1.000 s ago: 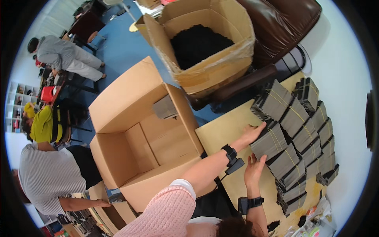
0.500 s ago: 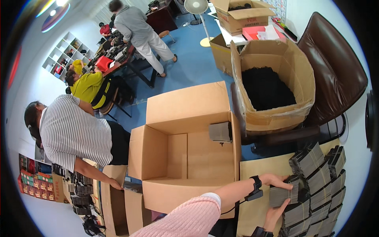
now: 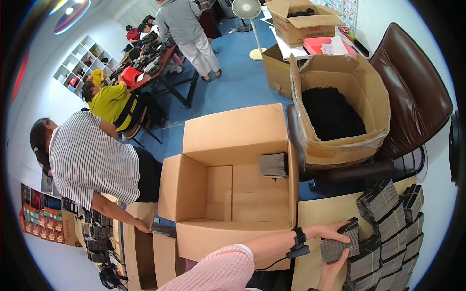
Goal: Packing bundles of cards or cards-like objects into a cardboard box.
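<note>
As the left hand (image 3: 330, 232) points rightward, its fingers (image 3: 342, 238) and the right hand (image 3: 333, 270) clasp a grey bundle (image 3: 333, 250).

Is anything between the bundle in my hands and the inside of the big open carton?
Yes: the right side wall of the carton stands between the bundle and its inside. From above, nothing visible covers the open top.

Recognisable as a small shared workshop: banded grey stacks (image 3: 393, 224) just right of the hands (image 3: 334, 232), open cartons (image 3: 233, 237) leftward and beyond, and, farther off to the left, co-workers (image 3: 108, 105) at a cluttered worktable (image 3: 166, 63) near compartmented shelving (image 3: 83, 62).
</note>
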Demonstrator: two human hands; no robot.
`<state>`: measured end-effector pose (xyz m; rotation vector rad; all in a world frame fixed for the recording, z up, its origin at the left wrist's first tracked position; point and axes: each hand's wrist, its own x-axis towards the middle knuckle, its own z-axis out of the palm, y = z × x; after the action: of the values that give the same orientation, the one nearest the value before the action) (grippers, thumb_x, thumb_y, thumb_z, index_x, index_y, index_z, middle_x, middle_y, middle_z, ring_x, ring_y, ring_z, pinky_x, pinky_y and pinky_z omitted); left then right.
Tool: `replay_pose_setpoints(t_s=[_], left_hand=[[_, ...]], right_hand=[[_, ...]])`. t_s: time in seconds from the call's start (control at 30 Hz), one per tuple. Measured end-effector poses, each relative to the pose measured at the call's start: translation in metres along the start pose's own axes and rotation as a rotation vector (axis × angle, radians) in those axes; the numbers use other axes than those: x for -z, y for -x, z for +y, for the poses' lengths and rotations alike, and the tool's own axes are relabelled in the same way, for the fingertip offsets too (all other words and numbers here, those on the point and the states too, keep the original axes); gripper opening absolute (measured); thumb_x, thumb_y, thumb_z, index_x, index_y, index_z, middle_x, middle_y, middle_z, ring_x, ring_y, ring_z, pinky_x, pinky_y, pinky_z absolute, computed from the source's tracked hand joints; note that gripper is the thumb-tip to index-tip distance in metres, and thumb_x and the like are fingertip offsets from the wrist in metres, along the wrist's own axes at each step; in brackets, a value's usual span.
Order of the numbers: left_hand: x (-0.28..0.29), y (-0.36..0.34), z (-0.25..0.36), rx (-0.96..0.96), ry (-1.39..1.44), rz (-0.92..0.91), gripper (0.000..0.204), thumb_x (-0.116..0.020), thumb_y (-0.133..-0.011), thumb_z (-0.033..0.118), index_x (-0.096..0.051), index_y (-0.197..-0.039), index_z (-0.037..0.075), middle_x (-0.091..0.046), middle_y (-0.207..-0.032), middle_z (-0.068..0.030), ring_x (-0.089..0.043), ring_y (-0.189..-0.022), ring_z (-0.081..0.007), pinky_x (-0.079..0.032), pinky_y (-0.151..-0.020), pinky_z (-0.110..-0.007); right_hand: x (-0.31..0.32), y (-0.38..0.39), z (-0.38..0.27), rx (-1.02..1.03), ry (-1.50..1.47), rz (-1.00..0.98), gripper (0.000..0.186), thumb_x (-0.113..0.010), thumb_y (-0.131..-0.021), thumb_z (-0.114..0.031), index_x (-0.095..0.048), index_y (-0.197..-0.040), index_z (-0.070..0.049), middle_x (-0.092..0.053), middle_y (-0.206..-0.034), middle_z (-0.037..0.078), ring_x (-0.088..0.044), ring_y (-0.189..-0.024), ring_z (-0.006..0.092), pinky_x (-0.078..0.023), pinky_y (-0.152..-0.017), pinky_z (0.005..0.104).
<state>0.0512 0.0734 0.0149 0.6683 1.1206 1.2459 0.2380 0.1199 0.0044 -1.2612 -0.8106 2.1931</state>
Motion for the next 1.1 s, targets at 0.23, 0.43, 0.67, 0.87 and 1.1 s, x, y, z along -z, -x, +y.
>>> replay_pose_setpoints(t_s=[0.23,0.43,0.67,0.87,1.1], left_hand=[[-0.007,0.059,0.02,-0.057,-0.077,0.079,0.101,-0.068,-0.079,0.05,-0.012,-0.148,0.001,-0.021,-0.148,-0.0206,-0.022,-0.138,-0.0301,-0.022,-0.112,-0.037],[0.017,0.133,0.032,-0.157,0.328,0.348,0.079,-0.053,-0.092,0.05,-0.016,-0.146,0.007,-0.029,-0.144,-0.0137,-0.028,-0.134,-0.0251,-0.025,-0.11,-0.036],[0.087,0.241,0.02,-0.179,1.077,0.728,0.092,-0.032,-0.08,0.08,-0.043,-0.136,0.008,-0.047,-0.137,-0.0134,-0.046,-0.124,-0.0274,-0.036,-0.105,-0.042],[0.138,0.287,-0.069,-0.247,1.419,0.798,0.101,-0.031,-0.075,0.086,-0.043,-0.137,0.007,-0.046,-0.137,-0.0183,-0.046,-0.123,-0.0373,-0.035,-0.105,-0.053],[0.167,0.238,-0.175,-0.337,1.648,0.965,0.065,-0.034,-0.09,0.057,-0.048,-0.132,0.009,-0.048,-0.135,-0.0169,-0.045,-0.122,-0.0387,-0.033,-0.104,-0.055]], right_hand=[[-0.034,0.043,-0.019,0.023,0.138,-0.206,0.069,-0.051,-0.092,-0.05,-0.033,-0.14,-0.004,-0.041,-0.137,0.012,-0.043,-0.124,0.0241,-0.037,-0.102,0.0398],[-0.104,0.064,-0.029,-0.034,0.215,-0.483,0.068,-0.06,-0.088,-0.038,-0.034,-0.139,-0.002,-0.046,-0.133,0.013,-0.047,-0.121,0.0257,-0.039,-0.103,0.0398],[-0.236,0.044,0.042,-0.402,0.576,-0.856,0.074,-0.069,-0.082,-0.016,-0.028,-0.142,-0.002,-0.044,-0.136,0.012,-0.044,-0.124,0.0234,-0.035,-0.105,0.0348],[-0.291,-0.018,0.135,-0.56,1.007,-1.203,0.09,-0.078,-0.074,-0.026,-0.026,-0.142,0.003,-0.044,-0.136,0.014,-0.043,-0.124,0.0221,-0.034,-0.105,0.0342],[-0.326,-0.077,0.188,-0.993,1.329,-1.187,0.093,-0.082,-0.065,-0.026,-0.031,-0.14,-0.003,-0.049,-0.131,0.015,-0.047,-0.121,0.0236,-0.038,-0.1,0.0349]])
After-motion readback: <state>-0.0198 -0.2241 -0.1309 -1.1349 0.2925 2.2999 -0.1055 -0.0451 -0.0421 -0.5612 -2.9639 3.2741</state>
